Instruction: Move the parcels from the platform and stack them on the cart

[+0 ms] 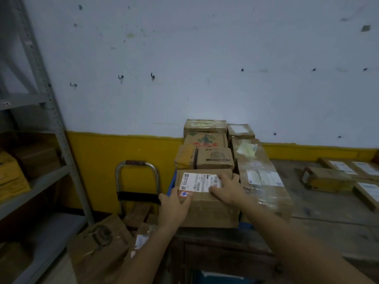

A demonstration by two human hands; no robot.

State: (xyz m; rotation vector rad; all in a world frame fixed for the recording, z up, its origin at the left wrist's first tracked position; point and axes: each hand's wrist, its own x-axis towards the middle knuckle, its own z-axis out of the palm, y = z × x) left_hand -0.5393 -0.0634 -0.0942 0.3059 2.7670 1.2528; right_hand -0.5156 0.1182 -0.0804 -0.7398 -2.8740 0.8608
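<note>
A brown cardboard parcel (207, 210) with a white shipping label sits at the front of a pile of parcels on the platform (320, 226). My left hand (174, 210) grips its front left corner. My right hand (227, 191) lies flat on its top, fingers spread over the label. Behind it stand several more boxes (214, 158), and a long parcel in clear wrap (260, 181) lies to the right. The cart (137, 181), with a metal loop handle, stands low on the left, with brown parcels (100, 242) on and around it.
A grey metal shelf rack (51, 111) with yellow and brown boxes fills the left side. More labelled parcels (336, 177) lie on the platform at the right. A white and yellow wall runs behind everything.
</note>
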